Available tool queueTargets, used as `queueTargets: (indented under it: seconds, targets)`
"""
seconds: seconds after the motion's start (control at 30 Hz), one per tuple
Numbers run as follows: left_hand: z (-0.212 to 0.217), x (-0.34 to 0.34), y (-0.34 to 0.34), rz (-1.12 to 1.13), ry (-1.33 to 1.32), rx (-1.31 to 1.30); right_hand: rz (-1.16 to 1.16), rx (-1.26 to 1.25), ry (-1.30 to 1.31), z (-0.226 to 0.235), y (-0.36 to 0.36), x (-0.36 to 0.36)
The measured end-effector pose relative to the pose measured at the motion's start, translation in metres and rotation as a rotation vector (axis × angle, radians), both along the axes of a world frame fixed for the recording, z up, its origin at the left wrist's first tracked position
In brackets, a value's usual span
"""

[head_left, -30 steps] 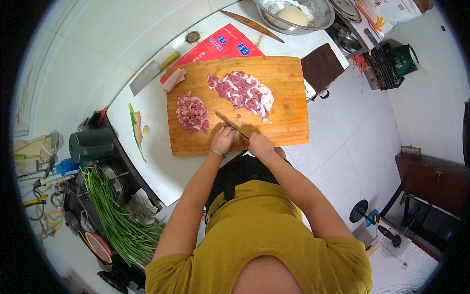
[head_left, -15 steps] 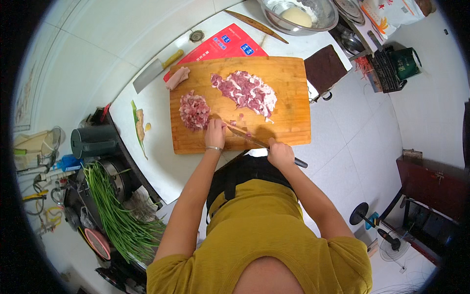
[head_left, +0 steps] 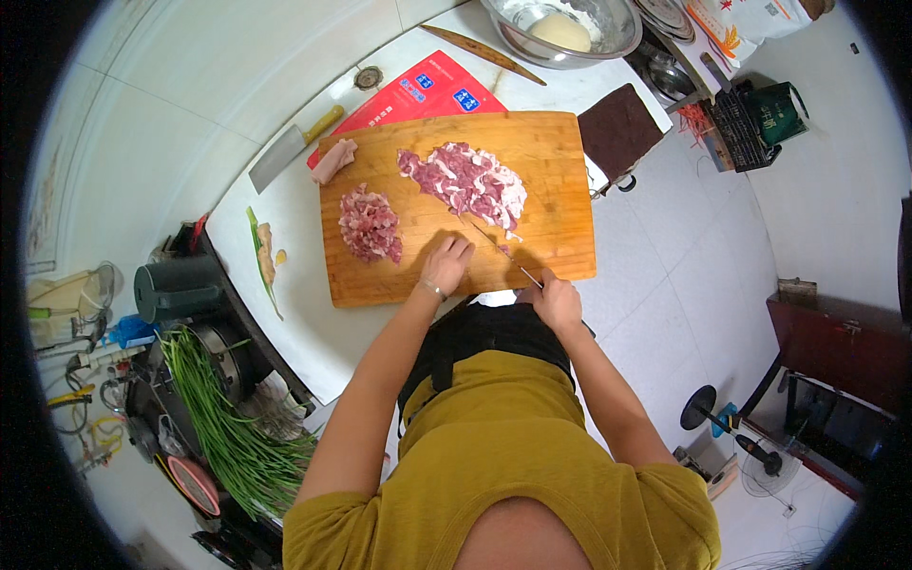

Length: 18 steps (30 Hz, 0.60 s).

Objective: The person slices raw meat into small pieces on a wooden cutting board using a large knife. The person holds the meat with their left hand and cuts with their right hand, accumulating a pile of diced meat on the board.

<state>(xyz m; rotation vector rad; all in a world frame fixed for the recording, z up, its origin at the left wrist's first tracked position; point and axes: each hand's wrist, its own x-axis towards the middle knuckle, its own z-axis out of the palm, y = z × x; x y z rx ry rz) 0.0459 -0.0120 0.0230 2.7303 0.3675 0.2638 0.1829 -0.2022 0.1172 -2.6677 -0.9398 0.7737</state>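
Note:
My right hand (head_left: 557,302) is closed round the handle of a knife (head_left: 508,255), its narrow blade seen almost edge-on over the cutting board (head_left: 560,228). To the left of the blade, my left hand (head_left: 448,262) is low over the near part of the board, fingers bent and slightly apart, with nothing visible in them. A heap of diced meat (head_left: 370,223) lies beyond and left of that hand. Sliced red-and-white meat (head_left: 468,180) spreads over the board's far middle, beyond the knife tip. A pale chunk of meat (head_left: 333,161) rests at the far left corner.
Behind the board are a cleaver (head_left: 285,152), a red sheet (head_left: 418,92), a wooden stick (head_left: 483,53) and a metal bowl with dough (head_left: 562,33). Ginger (head_left: 265,252) lies left, a dark cloth (head_left: 622,133) right. Green stalks (head_left: 228,427) and a dark kettle (head_left: 176,290) stand beyond the table's left edge.
My left hand has moved right, away from the diced heap. The knife has turned, its tip now pointing farther away toward the sliced meat. The view has shifted slightly.

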Motion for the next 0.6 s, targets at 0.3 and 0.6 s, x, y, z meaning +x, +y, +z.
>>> queueTargets:
  seconds: [0.3,0.6]
  targets:
    - [-0.018,-0.060,0.041,0.293,-0.014,-0.021,0.150,0.028,-0.018,-0.013,0.017,-0.013]
    - [0.060,-0.080,0.118,0.628,-0.058,0.029,0.481,0.260,-0.228,-0.009,0.058,-0.019]
